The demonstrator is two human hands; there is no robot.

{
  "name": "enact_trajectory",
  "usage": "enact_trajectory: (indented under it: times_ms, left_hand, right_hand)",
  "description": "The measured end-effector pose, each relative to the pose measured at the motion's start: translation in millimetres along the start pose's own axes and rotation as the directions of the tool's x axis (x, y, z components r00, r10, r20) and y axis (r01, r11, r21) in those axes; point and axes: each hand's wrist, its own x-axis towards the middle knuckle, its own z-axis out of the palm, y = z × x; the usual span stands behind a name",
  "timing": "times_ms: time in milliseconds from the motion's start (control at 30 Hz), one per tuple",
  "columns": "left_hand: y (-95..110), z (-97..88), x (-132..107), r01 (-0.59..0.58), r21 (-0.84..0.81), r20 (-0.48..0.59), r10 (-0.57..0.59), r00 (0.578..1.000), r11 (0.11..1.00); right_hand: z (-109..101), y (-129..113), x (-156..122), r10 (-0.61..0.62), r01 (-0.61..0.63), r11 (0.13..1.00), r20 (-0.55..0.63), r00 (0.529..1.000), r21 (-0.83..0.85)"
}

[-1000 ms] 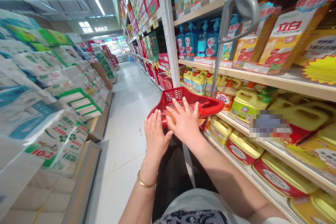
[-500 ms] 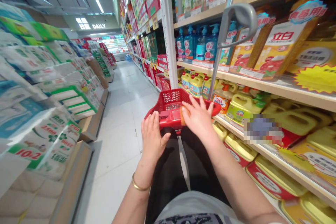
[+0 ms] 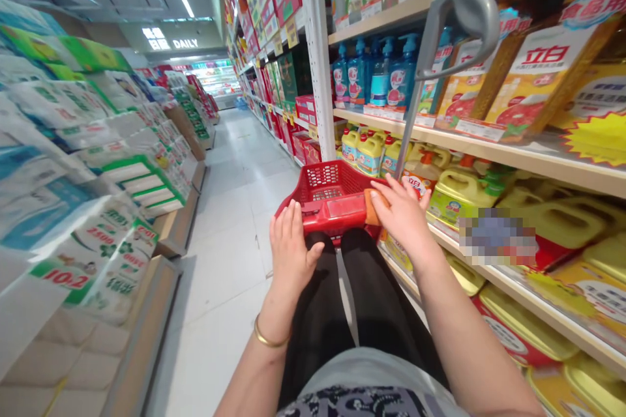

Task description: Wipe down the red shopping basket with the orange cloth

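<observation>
though the right hand (image 3: 403, 210) partly covers one orange cloth (image 3: 374, 211) on one red plastic basket (image 3: 340, 210), i cannot tell if its grip pinches; the left hand (image 3: 293, 251) lies wide at the rim. one white-lettered sign (image 3: 183, 43) reads "daily", one white-green pack (image 3: 105, 254) "10+2".

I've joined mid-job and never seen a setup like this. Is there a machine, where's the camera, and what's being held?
No machine: these are a person's bare hands, all filmed by one head-worn camera looking forward and down. The left hand, open, lies over the left end of a red basket. The right hand is over an orange pad on the basket's near edge; whether it grips the pad is unclear. Blue pump bottles line shelves on the right; wrapped packs are stacked left.
</observation>
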Motion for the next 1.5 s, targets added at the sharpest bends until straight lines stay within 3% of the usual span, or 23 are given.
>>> enact_trajectory:
  times_ms: [67,167,267,333,400,467,567,667,733,800,867,933,1000,1067,1133,1233,1300,1400,1500]
  left_hand:
    - [1.1,0.6,0.5,0.019,0.001,-0.013,-0.019,1.0,1.0]
    - [-0.3,0.4,0.0,0.016,0.009,0.004,-0.016,1.0,1.0]
    - [-4.4,-0.8,-1.2,0.004,0.012,0.022,-0.004,1.0,1.0]
    - [-6.7,-1.5,-1.7,-0.002,0.01,0.027,0.002,1.0,1.0]
    - [-7.4,-1.8,-1.9,-0.009,0.008,0.031,0.009,0.999,1.0]
    - [-6.2,-1.8,-1.9,-0.011,0.005,0.032,0.011,0.999,1.0]
    - [-2.8,-1.1,-1.5,0.002,-0.005,0.032,-0.001,0.999,1.0]
    - [-0.7,-0.1,-0.8,0.02,-0.015,0.017,-0.02,1.0,1.0]
    - [-0.7,0.0,-0.6,0.026,-0.014,0.008,-0.026,1.0,1.0]
    - [-1.4,-0.6,-0.7,0.022,-0.007,0.014,-0.022,1.0,1.0]
    - [-2.3,-1.4,-0.7,0.015,0.001,0.024,-0.015,1.0,1.0]
    - [-3.0,-1.9,-0.2,0.013,0.006,0.019,-0.013,1.0,1.0]
    - [-3.0,-1.9,0.4,0.012,0.007,0.008,-0.013,1.0,1.0]
    - [-2.4,-1.7,0.7,0.008,0.009,0.008,-0.008,1.0,1.0]
    - [-1.4,-1.9,0.6,0.002,0.008,0.019,-0.002,1.0,1.0]
    - [0.1,-2.4,0.3,0.0,-0.005,0.028,0.001,1.0,1.0]
    - [0.7,-2.4,0.5,0.011,-0.01,0.021,-0.011,1.0,1.0]
    - [0.7,-1.9,0.9,0.035,-0.008,0.009,-0.035,0.999,0.999]
    - [-0.2,-1.9,0.5,0.028,-0.004,0.006,-0.028,1.0,1.0]
  right_hand:
    - [4.0,-10.8,-1.4,0.012,-0.013,0.999,-0.012,1.0,-0.03]
    - [15.8,-53.1,-13.2,-0.158,0.158,0.987,-0.003,0.987,-0.023]
    - [24.3,-92.9,-24.5,-0.405,0.403,0.914,0.048,0.913,0.041]
    - [24.3,-101.4,-27.3,-0.488,0.483,0.872,0.069,0.87,0.084]
    - [19.9,-91.3,-26.6,-0.495,0.488,0.867,0.059,0.867,0.101]
    - [13.2,-65.9,-23.0,-0.437,0.434,0.897,0.031,0.899,0.085]
    - [4.1,-17.6,-12.7,-0.232,0.233,0.972,-0.035,0.972,0.026]
    - [1.2,10.7,-3.5,-0.05,0.05,0.999,-0.098,0.994,-0.006]
    - [3.9,6.1,-4.3,-0.021,0.02,1.0,-0.113,0.993,-0.01]
    - [9.4,-16.4,-11.9,-0.075,0.075,0.997,-0.104,0.992,-0.001]
    - [15.7,-48.1,-22.8,-0.214,0.216,0.976,-0.072,0.974,0.025]
    - [21.0,-76.9,-31.9,-0.375,0.377,0.924,-0.034,0.926,0.066]
    - [23.5,-91.4,-36.3,-0.469,0.467,0.878,-0.011,0.883,0.102]
    - [22.2,-86.0,-36.2,-0.483,0.48,0.87,-0.004,0.876,0.114]
    - [17.3,-63.3,-32.2,-0.428,0.427,0.899,-0.013,0.904,0.1]
    - [8.9,-19.3,-20.4,-0.216,0.222,0.973,-0.078,0.973,0.067]
    - [6.8,-2.9,-12.5,-0.075,0.083,0.995,-0.137,0.988,0.053]
    - [13.1,-15.8,-12.0,-0.051,0.056,0.998,-0.178,0.983,0.026]
    - [26.7,-58.3,-24.6,-0.226,0.229,0.973,-0.138,0.964,0.007]
